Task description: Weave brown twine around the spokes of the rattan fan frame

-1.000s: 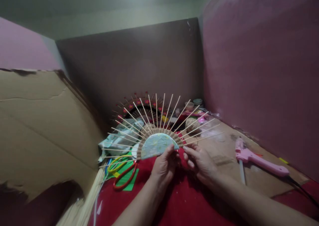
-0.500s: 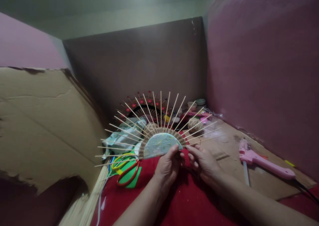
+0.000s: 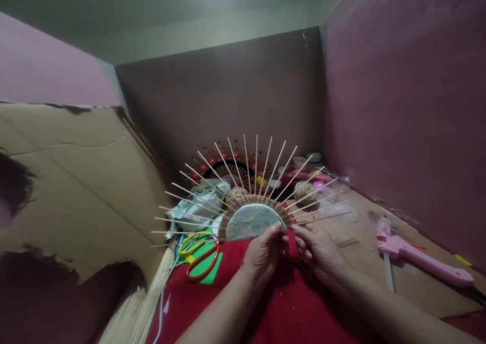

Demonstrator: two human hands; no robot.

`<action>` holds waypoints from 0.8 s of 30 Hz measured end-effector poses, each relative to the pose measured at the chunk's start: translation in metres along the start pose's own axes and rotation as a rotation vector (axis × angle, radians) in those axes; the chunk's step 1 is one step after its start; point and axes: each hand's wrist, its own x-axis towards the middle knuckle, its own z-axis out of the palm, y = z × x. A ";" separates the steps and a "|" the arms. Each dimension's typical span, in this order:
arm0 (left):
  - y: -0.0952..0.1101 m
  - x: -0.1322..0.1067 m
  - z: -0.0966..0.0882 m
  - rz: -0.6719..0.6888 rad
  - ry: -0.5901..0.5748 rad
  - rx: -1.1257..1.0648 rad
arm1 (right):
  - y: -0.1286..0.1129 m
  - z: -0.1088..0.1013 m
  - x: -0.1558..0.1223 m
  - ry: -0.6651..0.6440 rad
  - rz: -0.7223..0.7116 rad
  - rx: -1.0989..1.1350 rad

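A half-round panel [image 3: 252,221] covered in pale blue-green patterned material faces me, edged by a woven twine band [image 3: 232,210]. Thin wooden sticks [image 3: 257,164] fan outward from that band. My left hand [image 3: 266,250] is closed on the panel's lower edge, thumb on its face. At the band's right end, the fingers of my right hand [image 3: 319,248] are pinched together, apparently on the twine; the exact spot is partly hidden. Red cloth [image 3: 288,308] lies beneath both hands.
A pink glue gun [image 3: 421,258] rests on cardboard [image 3: 357,278] at the right. Scissors with a red-and-yellow handle [image 3: 203,263] lie left on green paper. Twine balls [image 3: 306,195] and a flower-decorated fan-like piece [image 3: 212,162] sit behind. Torn cardboard [image 3: 87,192] stands at left.
The whole view has shifted, so everything appears slightly farther right. The stick fan has tilted slightly. Both hands keep their hold on the piece.
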 end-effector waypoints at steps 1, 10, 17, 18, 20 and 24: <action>0.000 0.000 0.000 0.002 -0.005 -0.004 | 0.000 0.000 0.000 0.003 0.004 0.000; -0.001 0.001 -0.003 0.001 -0.022 -0.004 | 0.002 -0.004 0.002 0.003 0.009 -0.006; -0.002 0.001 -0.002 0.024 -0.027 -0.046 | 0.000 0.000 -0.002 -0.034 0.003 -0.018; -0.002 0.001 -0.002 0.028 -0.021 -0.051 | 0.000 0.001 -0.002 -0.036 0.004 -0.020; -0.002 0.002 -0.002 0.029 -0.013 -0.057 | 0.000 0.001 -0.003 -0.032 0.012 -0.025; -0.003 0.001 -0.001 0.020 -0.004 -0.050 | 0.000 0.001 -0.004 -0.033 0.016 -0.025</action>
